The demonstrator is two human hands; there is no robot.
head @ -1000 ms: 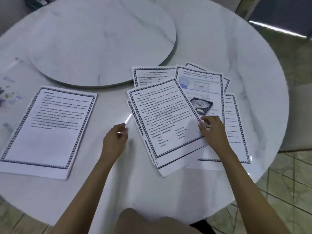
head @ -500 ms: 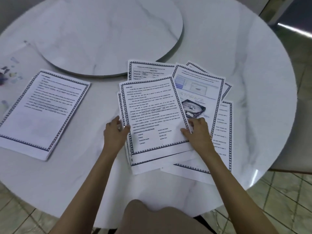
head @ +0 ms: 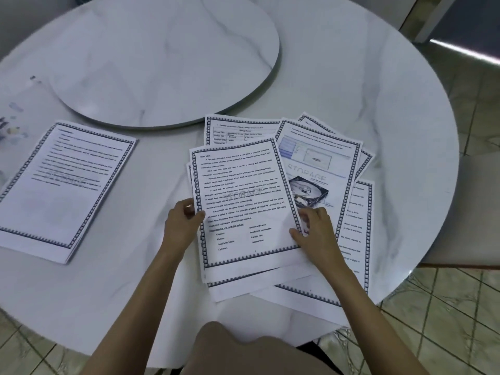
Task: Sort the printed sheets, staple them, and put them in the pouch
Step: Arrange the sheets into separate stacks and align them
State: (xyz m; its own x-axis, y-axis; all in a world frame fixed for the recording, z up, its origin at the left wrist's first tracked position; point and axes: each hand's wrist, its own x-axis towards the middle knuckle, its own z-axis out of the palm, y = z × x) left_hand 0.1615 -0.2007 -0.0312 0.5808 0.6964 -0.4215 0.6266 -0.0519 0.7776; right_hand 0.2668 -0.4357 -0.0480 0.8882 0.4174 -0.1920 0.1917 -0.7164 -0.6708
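Note:
Several printed sheets with dark patterned borders lie fanned out on the right half of the round marble table (head: 351, 85). The top sheet (head: 243, 196), headed "Hard disk", sits in the middle of the fan. My left hand (head: 182, 226) pinches its left edge, thumb on the paper. My right hand (head: 315, 231) grips its right edge, fingers curled under. Beneath it to the right lies a sheet with a hard-drive picture (head: 316, 169). A separate neat stack of sheets (head: 59, 190) lies at the left. No stapler or pouch is in view.
A raised round marble turntable (head: 162, 58) fills the table's centre and back left. A clear plastic item with small coloured prints (head: 13, 125) lies at the far left edge. A chair seat (head: 465, 209) stands at the right, over tiled floor.
My left hand moved right from the bare table and took the top sheet's left edge. My right hand shifted to its right edge. The top sheet turned more upright.

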